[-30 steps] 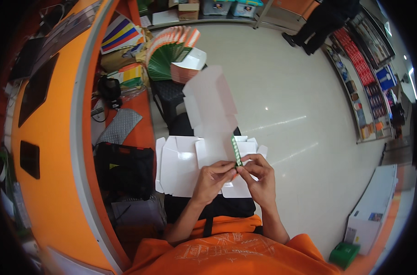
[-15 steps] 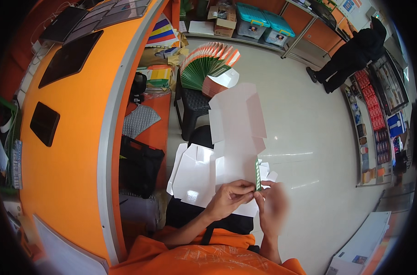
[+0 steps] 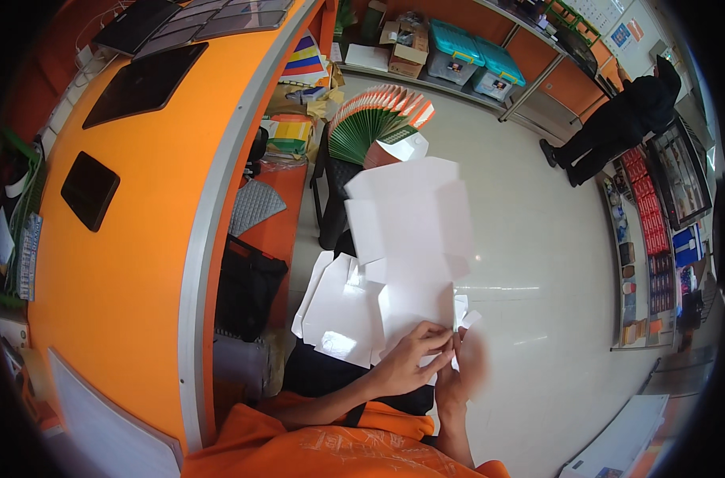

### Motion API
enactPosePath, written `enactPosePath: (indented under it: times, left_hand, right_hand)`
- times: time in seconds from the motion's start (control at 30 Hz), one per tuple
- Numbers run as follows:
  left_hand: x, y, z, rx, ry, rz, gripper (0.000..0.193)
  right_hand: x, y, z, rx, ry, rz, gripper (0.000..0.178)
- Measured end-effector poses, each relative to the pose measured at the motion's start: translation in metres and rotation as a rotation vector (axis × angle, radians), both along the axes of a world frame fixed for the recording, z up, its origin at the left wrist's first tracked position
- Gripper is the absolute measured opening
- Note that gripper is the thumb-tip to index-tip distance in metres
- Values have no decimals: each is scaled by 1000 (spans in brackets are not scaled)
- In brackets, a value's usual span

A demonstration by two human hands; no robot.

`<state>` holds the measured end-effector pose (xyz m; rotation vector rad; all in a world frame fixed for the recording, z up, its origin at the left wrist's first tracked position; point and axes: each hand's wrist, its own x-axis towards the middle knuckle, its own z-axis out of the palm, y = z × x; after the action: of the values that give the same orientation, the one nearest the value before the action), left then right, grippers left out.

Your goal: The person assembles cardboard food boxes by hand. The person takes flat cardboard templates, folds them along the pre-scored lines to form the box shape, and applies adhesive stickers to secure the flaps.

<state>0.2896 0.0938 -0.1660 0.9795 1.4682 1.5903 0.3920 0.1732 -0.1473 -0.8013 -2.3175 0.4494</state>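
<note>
A flat white cardboard box blank [image 3: 410, 227] with cut flaps stands up from my lap, its plain inner face toward me. My left hand [image 3: 410, 362] is closed, thumb and fingers pinching the blank's lower right corner. On the same corner, my right hand [image 3: 462, 370] grips the narrow side flap from the right; its outer part is smeared by motion. The fingertips of both hands nearly meet there. Under and left of this blank, more glossy white blanks [image 3: 342, 319] lie across my lap.
Ahead, a dark stool [image 3: 342, 179] bears a fanned stack of green and orange printed cartons [image 3: 382, 119]. An orange counter [image 3: 151, 207] runs along the left. A person in black [image 3: 617, 115] stands at the far right by shelves. Teal-lidded bins [image 3: 455, 60] sit at the back.
The upright blank has tilted leftward, and the green printed edge of its side flap has mostly turned out of sight. Both hands stay on the corner. The whole view has shifted slightly.
</note>
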Motion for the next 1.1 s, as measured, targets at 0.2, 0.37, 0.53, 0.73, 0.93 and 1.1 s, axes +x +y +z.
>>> enactPosePath:
  times: [0.2,0.37,0.53,0.73,0.93,1.1]
  left_hand:
    - [-21,-7,9,67,254,312,31]
    - [-45,-7,-5,-66,78,473,63]
    - [-46,4,-42,-94,-534,133,52]
    - [-47,9,-55,-56,-528,215,47]
    - [-47,8,-57,-46,-624,215,43]
    - [-50,7,-57,-52,-608,204,41]
  right_hand:
    - [5,34,-17,4,14,-136,10]
    - [4,50,-4,13,1,-151,8]
    - [-2,44,0,-52,-65,-94,13]
    - [11,11,21,-47,-269,354,44]
    - [11,8,-15,-58,-255,328,32]
    - [-7,21,-13,73,-107,237,16]
